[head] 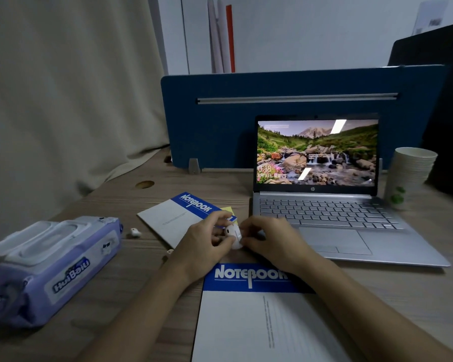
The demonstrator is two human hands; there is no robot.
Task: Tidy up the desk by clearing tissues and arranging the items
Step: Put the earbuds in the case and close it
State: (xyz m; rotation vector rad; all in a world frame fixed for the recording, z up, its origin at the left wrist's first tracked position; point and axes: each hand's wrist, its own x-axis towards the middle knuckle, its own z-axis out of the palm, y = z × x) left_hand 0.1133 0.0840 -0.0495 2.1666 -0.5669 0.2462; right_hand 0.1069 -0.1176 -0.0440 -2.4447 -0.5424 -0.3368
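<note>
Both hands meet over the middle of the wooden desk (pixel 110 205). My left hand (pixel 207 239) and my right hand (pixel 267 239) together grip a small white earbud case (pixel 233 235), fingers curled round it. A loose white earbud (pixel 135 233) lies on the desk to the left. One blue-and-white notebook (pixel 246 322) lies under my forearms at the front. A second notebook (pixel 173 218) lies skewed behind my left hand, with a yellow sheet (pixel 227 209) showing beside it. A purple wet-wipes pack (pixel 47 267) sits at the front left.
An open silver laptop (pixel 324 212) with a lit screen stands at the right. A stack of paper cups (pixel 408 176) is beside it. A blue divider panel (pixel 220 121) bounds the desk's back edge. A beige curtain (pixel 63 100) hangs at the left. A small white piece (pixel 170 251) lies by my left wrist.
</note>
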